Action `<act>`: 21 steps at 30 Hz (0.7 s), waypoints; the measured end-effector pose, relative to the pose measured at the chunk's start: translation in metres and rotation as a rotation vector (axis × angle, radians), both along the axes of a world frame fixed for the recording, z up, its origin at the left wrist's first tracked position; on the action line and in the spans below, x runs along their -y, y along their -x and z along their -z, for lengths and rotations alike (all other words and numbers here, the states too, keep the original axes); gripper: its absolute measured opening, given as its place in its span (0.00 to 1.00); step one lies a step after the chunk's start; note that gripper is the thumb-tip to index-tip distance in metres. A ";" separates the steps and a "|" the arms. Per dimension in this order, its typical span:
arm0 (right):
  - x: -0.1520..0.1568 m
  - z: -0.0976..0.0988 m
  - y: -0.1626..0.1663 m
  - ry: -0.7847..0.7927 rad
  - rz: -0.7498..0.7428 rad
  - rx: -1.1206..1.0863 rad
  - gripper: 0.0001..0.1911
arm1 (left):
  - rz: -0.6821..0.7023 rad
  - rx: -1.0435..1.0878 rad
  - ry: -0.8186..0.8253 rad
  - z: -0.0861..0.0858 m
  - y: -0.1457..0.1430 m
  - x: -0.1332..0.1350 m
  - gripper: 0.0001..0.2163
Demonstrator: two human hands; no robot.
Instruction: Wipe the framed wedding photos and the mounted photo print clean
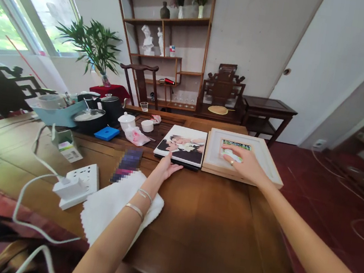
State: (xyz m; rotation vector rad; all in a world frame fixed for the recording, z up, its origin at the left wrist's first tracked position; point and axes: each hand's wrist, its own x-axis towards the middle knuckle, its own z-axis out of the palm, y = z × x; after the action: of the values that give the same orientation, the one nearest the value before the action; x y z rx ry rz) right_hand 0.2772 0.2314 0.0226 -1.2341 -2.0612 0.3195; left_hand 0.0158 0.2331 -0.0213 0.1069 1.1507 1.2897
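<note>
My left hand (166, 169) is at the near edge of a square photo album (181, 143) with a wedding picture on its top. Its thumb touches the edge while the other fingers stretch to the right along the dark lower side. Over a pale wooden picture frame (260, 152), right beside the album, is my right hand (241, 162). Its fingers are apart and bent over the small green picture at the frame's middle, partly hiding it. A white cloth (109, 208) with a wavy edge lies beneath my left forearm.
A white power strip (80, 185) with cables, an opened small box (67, 146) and a blurred-out dark item (127, 165) lie at left. Behind them are a blue box (106, 133), a lidded pan (89, 118), a kettle (113, 108) and a white teapot (127, 120).
</note>
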 end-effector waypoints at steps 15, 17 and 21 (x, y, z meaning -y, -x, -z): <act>0.034 0.066 -0.070 -0.110 0.704 -0.265 0.23 | 0.026 -0.069 -0.019 0.000 -0.012 -0.001 0.19; 0.031 0.073 -0.071 -0.072 0.747 -0.274 0.24 | 0.027 -0.084 -0.014 0.000 -0.013 0.000 0.20; 0.027 0.077 -0.077 0.020 0.850 -0.313 0.27 | 0.016 -0.124 -0.006 0.002 -0.014 0.000 0.21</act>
State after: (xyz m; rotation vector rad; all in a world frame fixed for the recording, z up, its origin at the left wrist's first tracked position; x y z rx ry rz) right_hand 0.3538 0.2042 -0.0543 -1.8044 -1.1358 0.1129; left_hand 0.0295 0.2330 -0.0234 0.2022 1.2496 1.2870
